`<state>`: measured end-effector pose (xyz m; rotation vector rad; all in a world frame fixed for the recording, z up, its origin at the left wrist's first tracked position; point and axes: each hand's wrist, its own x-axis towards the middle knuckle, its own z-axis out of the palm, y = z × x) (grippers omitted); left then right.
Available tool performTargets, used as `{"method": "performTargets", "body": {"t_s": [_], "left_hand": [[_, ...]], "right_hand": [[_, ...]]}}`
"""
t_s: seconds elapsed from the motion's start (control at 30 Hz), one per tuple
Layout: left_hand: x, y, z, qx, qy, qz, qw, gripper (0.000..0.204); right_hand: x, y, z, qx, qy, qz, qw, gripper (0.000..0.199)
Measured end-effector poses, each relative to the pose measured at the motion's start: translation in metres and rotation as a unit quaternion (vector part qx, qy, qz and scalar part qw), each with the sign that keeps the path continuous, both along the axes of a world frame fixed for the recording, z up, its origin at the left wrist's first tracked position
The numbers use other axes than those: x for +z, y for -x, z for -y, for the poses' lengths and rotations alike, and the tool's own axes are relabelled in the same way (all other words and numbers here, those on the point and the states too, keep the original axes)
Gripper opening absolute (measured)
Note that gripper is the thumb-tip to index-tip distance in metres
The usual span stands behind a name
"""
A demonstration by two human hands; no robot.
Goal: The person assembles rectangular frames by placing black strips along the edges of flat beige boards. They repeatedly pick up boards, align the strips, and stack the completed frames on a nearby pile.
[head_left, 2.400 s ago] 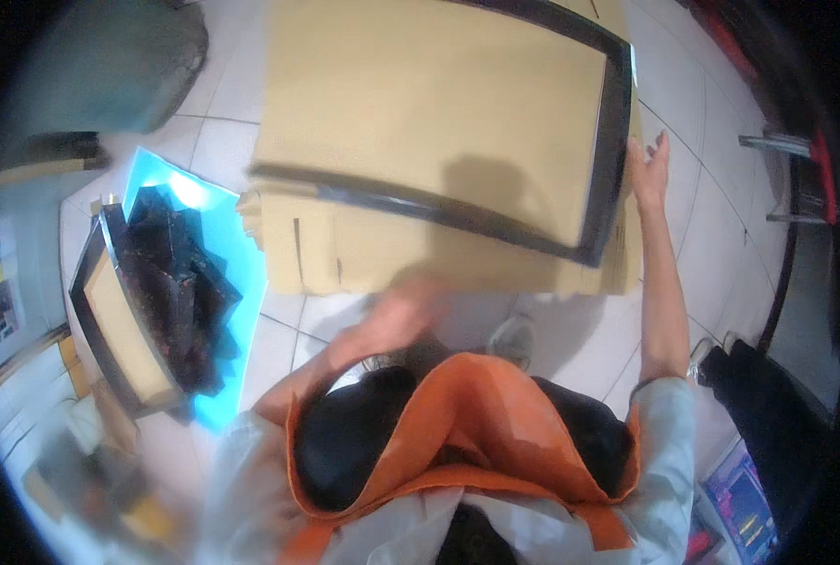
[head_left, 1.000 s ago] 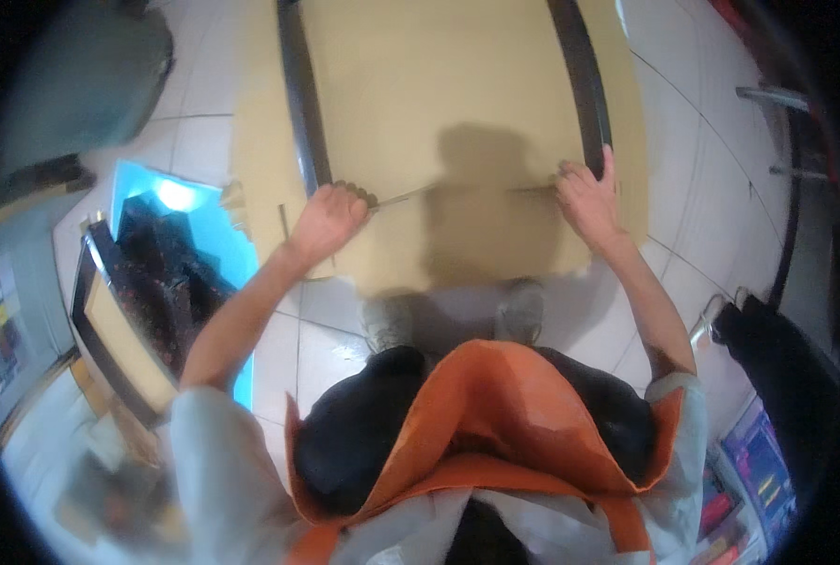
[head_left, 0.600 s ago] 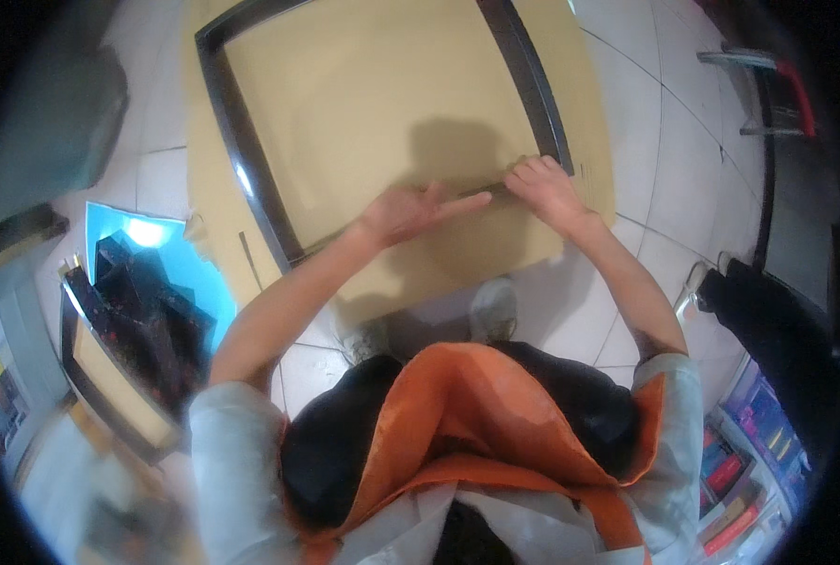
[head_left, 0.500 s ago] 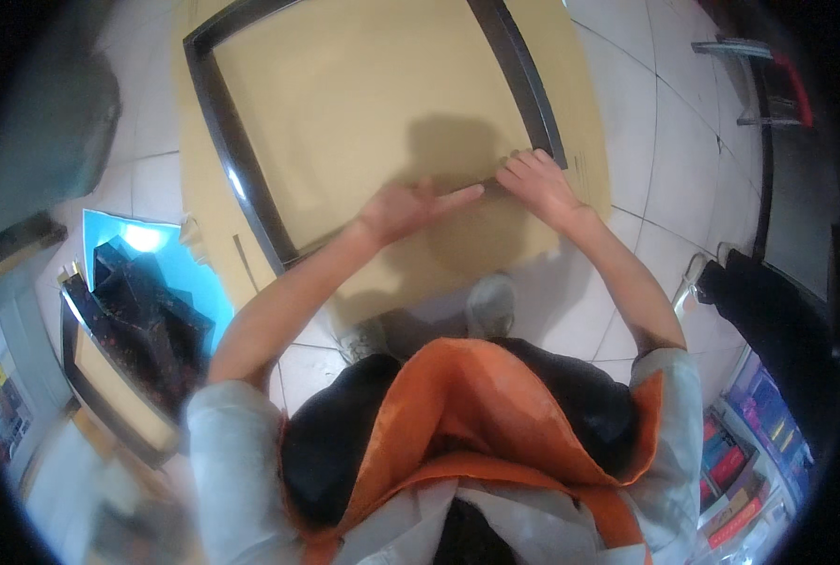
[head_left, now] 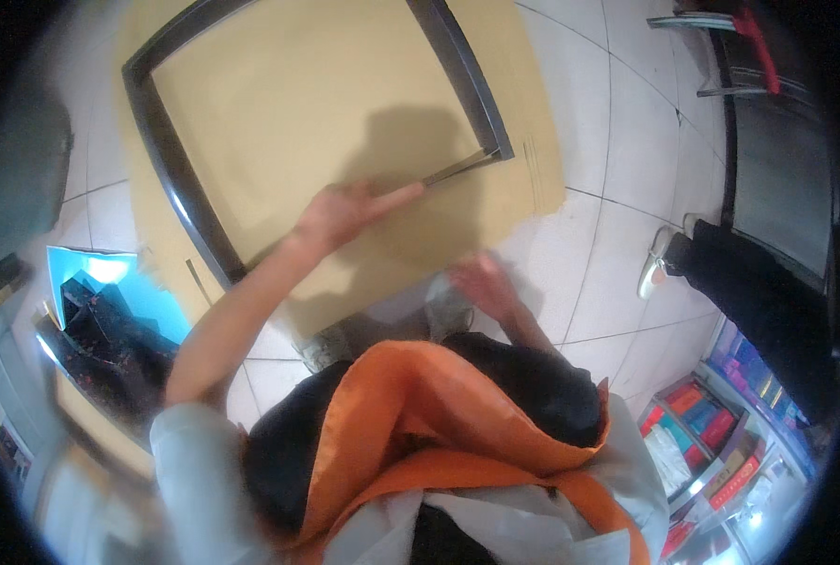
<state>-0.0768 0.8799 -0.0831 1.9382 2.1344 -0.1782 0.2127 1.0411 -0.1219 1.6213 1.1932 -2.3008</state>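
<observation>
The large dark frame (head_left: 177,179) lies flat on the tan cardboard (head_left: 523,118), its near bar running slantwise close to the cardboard's near edge. Over that bar the person has laid the left hand (head_left: 340,215), index finger stretched out along it toward the right-hand corner. So the frame is right under the hand, the near bar passing beneath it and showing again past the fingertip. Whether those fingers pinch the bar or just rest on it, I can't tell; the lower ones are hidden from me.

The right hand (head_left: 481,282) is away from the frame, just off the cardboard's near edge and above a pale shoe (head_left: 450,306). It is blurred, and I can't make out how its fingers stand.

To the left of the cardboard a shiny blue sheet (head_left: 161,303) lies under a heap of dark, angular pieces (head_left: 109,334). Off to the right of the cardboard, and nearer the wearer, a shelf holds red packages (head_left: 718,426) and a blue-purple one (head_left: 754,363); any print on them is too small and soft to read. Another person's dark trouser leg (head_left: 744,282) stretches beyond the cardboard's right side.
</observation>
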Motion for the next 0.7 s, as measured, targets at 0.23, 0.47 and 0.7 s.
{"method": "performTargets", "body": {"t_s": [0.23, 0.47, 0.7], "left_hand": [[0.012, 0.008, 0.003, -0.021, 0.016, 0.063, 0.998, 0.063], [-0.011, 0.031, -0.003, -0.021, 0.188, 0.216, 0.958, 0.061], [-0.046, 0.047, 0.007, 0.287, 0.077, 0.722, 0.625, 0.063]], "right_hand": [[0.094, 0.089, -0.005, 0.387, -0.561, -0.154, 0.715, 0.041], [0.078, 0.167, -0.025, 0.517, -0.731, -0.143, 0.423, 0.066], [0.071, 0.19, -0.031, 0.665, -0.654, -0.055, 0.355, 0.085]]}}
